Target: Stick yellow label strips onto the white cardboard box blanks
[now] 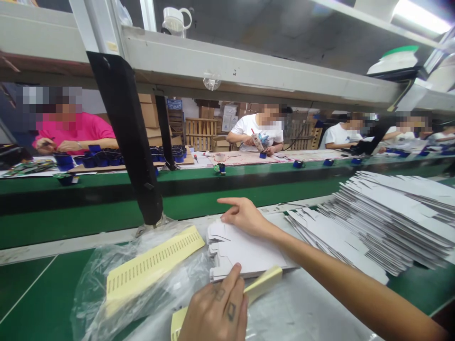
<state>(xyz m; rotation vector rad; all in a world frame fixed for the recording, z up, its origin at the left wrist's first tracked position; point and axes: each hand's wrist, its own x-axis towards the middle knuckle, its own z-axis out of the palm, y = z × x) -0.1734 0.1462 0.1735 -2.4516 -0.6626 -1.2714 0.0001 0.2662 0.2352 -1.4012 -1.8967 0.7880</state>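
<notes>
A small stack of flat white cartons lies in front of me, with slotted flaps at its left end. My right hand reaches over the far edge of the stack, index finger stretched out to the left and thumb apart. My left hand is at the near side, its index fingertip touching the stack. Its other fingers are bent around a yellow strip, whose curled end sticks out to the right; the grip itself is partly hidden. A yellow label sheet with a row of dark printed marks lies to the left.
Clear plastic film lies under the label sheet. Large piles of flat white cartons fill the right side. A black-wrapped post stands before a green conveyor carrying blue parts. Several co-workers sit beyond it, under an overhead shelf.
</notes>
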